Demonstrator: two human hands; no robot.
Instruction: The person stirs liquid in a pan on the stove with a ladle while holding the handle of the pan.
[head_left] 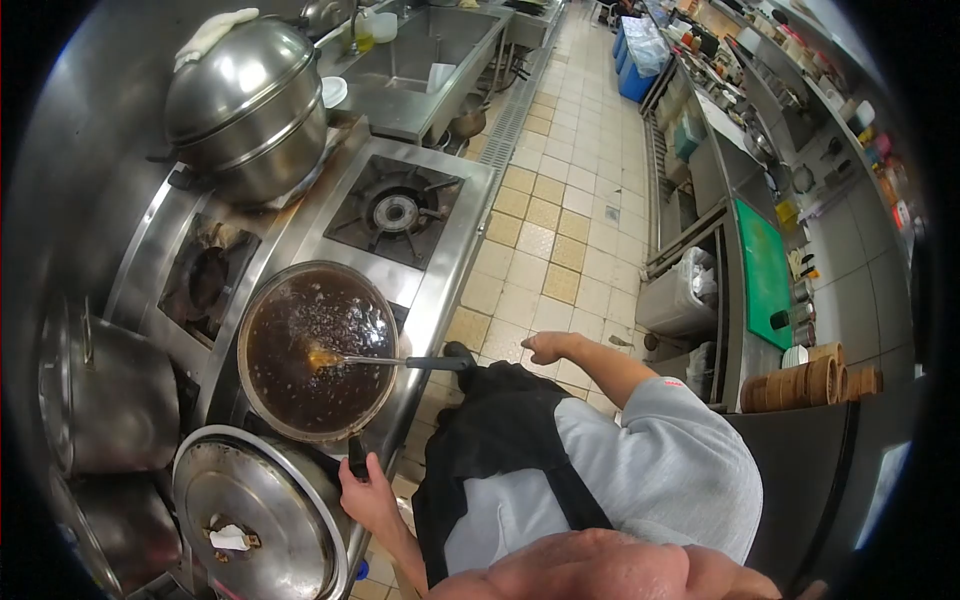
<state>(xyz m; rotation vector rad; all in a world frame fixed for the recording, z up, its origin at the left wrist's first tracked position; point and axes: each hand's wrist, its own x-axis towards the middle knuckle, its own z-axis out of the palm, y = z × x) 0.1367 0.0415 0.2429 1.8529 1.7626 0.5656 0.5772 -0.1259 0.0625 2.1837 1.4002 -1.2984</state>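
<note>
My left hand [372, 495] is closed around the black handle [358, 457] of a wide round pan [249, 400]. Dark brown liquid [310, 390] with bubbles and small pale bits fills the pan, which sits at the stove's front. Across the pan's rim lies a long-handled utensil [435, 363] with a dark grip; its yellowish end is partly under the liquid, so its kind is unclear. My right hand [550, 347] hangs over the floor beside my apron [480, 420], fingers curled, nothing visible in it.
Beside the pan are a bare gas burner [396, 211] and a large domed steamer pot [245, 120]. A lidded pot [255, 520] stands near my left hand; tall pots [120, 395] line the wall. A sink [415, 55] lies beyond. Across the tiled aisle is a counter with a green board [762, 270].
</note>
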